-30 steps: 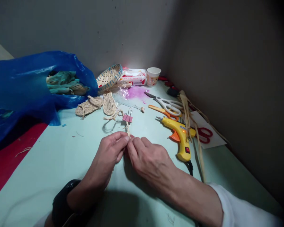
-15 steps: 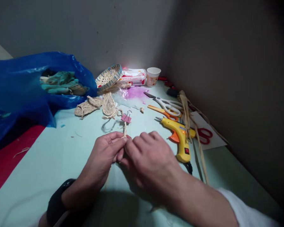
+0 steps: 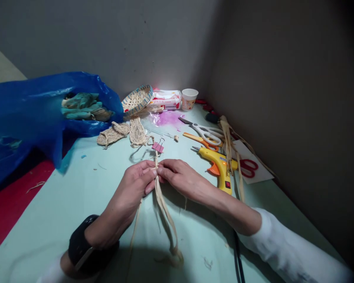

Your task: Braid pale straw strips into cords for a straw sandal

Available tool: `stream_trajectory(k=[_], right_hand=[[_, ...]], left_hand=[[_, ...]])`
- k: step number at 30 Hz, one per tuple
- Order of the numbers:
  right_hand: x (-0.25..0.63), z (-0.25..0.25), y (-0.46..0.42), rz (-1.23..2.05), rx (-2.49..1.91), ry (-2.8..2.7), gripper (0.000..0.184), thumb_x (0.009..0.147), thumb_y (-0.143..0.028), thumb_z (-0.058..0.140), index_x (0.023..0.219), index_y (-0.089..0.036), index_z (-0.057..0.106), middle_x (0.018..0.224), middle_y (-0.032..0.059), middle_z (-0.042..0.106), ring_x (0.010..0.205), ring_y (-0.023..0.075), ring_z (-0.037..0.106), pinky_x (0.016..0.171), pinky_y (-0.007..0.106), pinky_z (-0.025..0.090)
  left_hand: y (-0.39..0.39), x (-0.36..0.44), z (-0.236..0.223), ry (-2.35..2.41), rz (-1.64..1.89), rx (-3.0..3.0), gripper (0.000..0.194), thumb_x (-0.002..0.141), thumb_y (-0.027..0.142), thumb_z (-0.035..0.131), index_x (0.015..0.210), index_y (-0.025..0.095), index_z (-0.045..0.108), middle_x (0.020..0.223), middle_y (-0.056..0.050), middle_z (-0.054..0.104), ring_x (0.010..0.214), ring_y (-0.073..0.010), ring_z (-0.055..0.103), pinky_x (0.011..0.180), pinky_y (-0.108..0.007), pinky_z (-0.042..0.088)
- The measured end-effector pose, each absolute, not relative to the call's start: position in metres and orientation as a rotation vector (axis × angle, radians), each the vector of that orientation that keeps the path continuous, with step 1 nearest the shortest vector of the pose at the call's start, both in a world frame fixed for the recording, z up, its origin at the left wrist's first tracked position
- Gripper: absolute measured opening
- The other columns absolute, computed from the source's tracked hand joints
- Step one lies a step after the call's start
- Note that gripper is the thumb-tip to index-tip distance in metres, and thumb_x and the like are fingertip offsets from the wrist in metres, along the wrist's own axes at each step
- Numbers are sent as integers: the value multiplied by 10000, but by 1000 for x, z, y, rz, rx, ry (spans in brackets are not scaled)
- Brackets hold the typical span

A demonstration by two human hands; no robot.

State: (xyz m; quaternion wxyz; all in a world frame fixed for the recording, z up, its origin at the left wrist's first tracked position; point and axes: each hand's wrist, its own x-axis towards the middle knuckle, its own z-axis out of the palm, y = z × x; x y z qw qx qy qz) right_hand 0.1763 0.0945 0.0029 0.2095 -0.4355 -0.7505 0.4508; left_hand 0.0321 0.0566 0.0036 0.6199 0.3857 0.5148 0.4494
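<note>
A thin braid of pale straw strips (image 3: 165, 204) runs from a pink binder clip (image 3: 157, 147) toward me across the pale green table (image 3: 76, 196). My left hand (image 3: 134, 186) and my right hand (image 3: 179, 177) meet just below the clip. Both pinch the strips where the braid ends, fingertips closed and touching. The loose strip ends trail down between my forearms to a curl near the table's front. A black watch sits on my left wrist.
A yellow glue gun (image 3: 220, 167), white-handled scissors (image 3: 206, 130), orange snips (image 3: 201, 140), red scissors (image 3: 248, 165) and long straw strips (image 3: 231, 149) lie right. Small woven sandals (image 3: 125, 133), a woven basket (image 3: 137, 100), a wipes pack (image 3: 166, 100) and a paper cup (image 3: 189, 99) stand behind. Blue plastic bag (image 3: 26, 114) at left.
My right hand drew back from covering the strips and now pinches beside the left. The loose strips have come into view between my arms. The view shifted slightly.
</note>
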Motion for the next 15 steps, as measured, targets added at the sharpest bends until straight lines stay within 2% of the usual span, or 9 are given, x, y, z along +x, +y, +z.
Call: stream_trajectory(k=[4,7,10,15], right_hand=[[180,2,95,1323,-1106,-2055,310,908,-268,429,683,-142,600,624,-17,538,606,96,435,595,222,312],[182,-3,93,1381,-1106,-1962,326,901,-299,441,681,-140,622,566,-35,475,541,88,354,550,223,282],[180,-7,89,1388,-1144,-1870,319,880,-305,460,662,-140,625,576,-31,493,546,90,362,558,224,291],[175,-5,83,1305,-1199,-1792,291,833,-287,487,662,-127,661,564,-29,418,571,98,335,524,223,257]], left_hand=[[57,34,5,1250,1032,955,201,797,211,590,953,199,464,618,40,603,426,-45,331,454,-173,245],[56,32,3,1279,1005,1024,195,813,234,575,952,222,439,624,39,595,521,-93,465,513,-190,316],[52,31,3,1361,964,1239,172,842,234,523,992,251,441,692,30,608,646,-150,546,606,-237,369],[43,34,13,1673,841,1616,213,816,181,515,1018,248,509,731,-16,627,708,-240,562,654,-292,327]])
